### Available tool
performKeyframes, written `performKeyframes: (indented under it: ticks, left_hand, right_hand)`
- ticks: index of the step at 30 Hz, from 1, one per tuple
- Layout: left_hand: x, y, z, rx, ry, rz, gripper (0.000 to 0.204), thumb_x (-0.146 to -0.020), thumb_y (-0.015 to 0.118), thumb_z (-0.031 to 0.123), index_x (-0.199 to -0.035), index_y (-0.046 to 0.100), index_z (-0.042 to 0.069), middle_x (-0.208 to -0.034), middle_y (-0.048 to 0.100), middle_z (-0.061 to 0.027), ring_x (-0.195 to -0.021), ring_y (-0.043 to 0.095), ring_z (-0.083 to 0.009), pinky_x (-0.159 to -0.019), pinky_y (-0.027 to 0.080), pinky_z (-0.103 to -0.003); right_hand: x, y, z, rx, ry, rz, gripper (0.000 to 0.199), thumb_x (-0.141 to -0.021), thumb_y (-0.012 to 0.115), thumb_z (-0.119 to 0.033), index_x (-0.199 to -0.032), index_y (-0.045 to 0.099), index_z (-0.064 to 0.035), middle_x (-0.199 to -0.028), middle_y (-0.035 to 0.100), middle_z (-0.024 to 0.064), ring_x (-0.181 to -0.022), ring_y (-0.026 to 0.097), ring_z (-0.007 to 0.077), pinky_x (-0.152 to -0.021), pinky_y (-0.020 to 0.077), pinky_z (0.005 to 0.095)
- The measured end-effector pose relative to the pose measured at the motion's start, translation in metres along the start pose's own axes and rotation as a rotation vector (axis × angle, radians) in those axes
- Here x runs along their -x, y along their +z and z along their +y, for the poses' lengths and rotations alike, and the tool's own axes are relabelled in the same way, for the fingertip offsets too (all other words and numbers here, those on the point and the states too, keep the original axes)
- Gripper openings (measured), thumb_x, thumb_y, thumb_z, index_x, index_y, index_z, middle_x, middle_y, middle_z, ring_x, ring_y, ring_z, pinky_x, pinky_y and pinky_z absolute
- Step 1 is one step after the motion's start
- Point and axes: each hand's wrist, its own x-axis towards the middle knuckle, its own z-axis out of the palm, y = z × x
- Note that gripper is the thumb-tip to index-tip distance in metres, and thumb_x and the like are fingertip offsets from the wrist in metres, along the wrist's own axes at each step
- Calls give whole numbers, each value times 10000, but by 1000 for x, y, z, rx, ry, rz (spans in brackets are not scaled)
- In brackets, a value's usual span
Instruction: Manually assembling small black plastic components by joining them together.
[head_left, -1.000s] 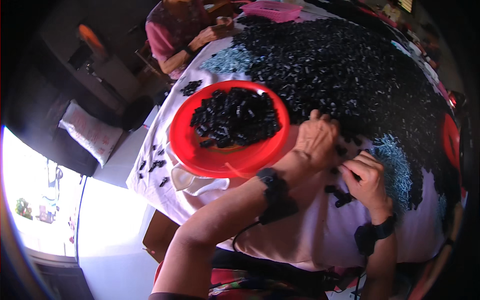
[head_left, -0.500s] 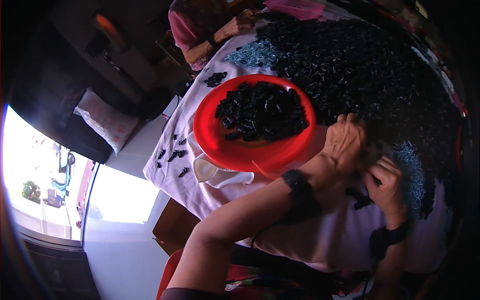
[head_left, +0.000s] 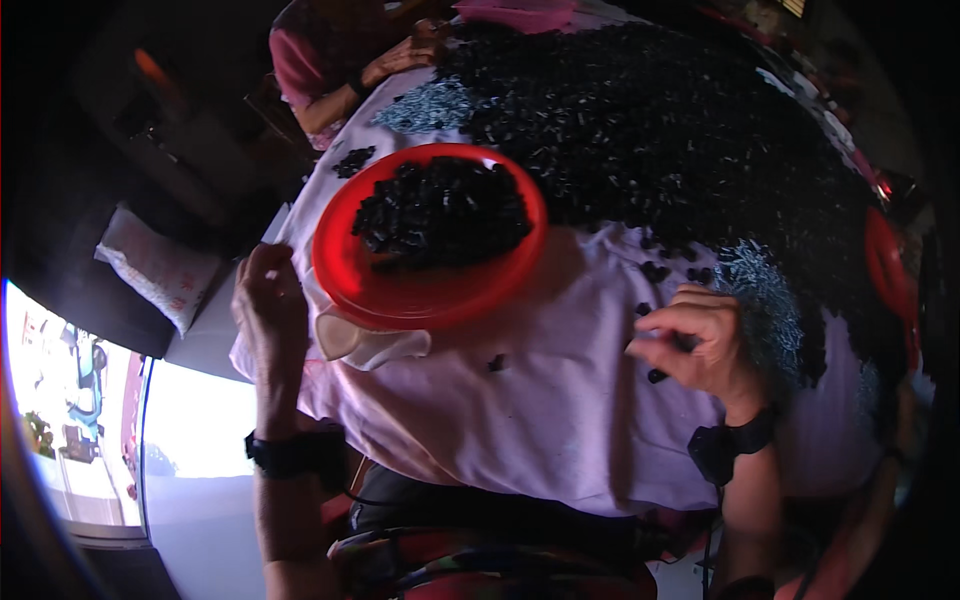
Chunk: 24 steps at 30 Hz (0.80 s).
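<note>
Small black pieces (head_left: 656,376) lay on the lilac cloth (head_left: 540,430), just below the right hand (head_left: 718,345). Thumb and fingertips nearly met there, a dark bit (head_left: 686,342) showing in the curl, though whether it was gripped, no telling! Over at the cloth's left edge, the left hand (head_left: 268,305) was loosely curled, its hold unreadable. Light and stiff, those pieces looked, maybe slick: a pinch across the sides suited them. Beyond, plenty more sat piled in the red bowl (head_left: 440,298); farthest, a great black heap (head_left: 680,130)!

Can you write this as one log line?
left hand: left of red bowl | right hand: curled beside bluish pile | both grips: unclear | red bowl: heaped with black pieces
</note>
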Motion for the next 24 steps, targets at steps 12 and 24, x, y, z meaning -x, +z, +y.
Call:
performKeyframes:
  ticks: [12, 24]
  left_hand:
    - [25, -19, -25, -259, -21, -34, 207, -995, 646, 174, -1150, 749, 84, -1072, 716, -117, -897, 711, -248, -818, 548, -394]
    - [89, 13, 108, 53, 511, -682, 138, -909, 745, 191, -972, 732, 70, -832, 669, -114, -711, 694, -328, -604, 551, -432]
  right_hand:
    - [5, -2, 21, 150, -2, 67, 146, -824, 833, -138, -849, 744, -25, -724, 699, 77, -666, 666, 246, -610, 528, 362]
    - [6, -9, 29, 238, 145, 100, 141, -849, 810, -104, -776, 725, -18, -667, 670, 90, -618, 648, 250, -569, 494, 358]
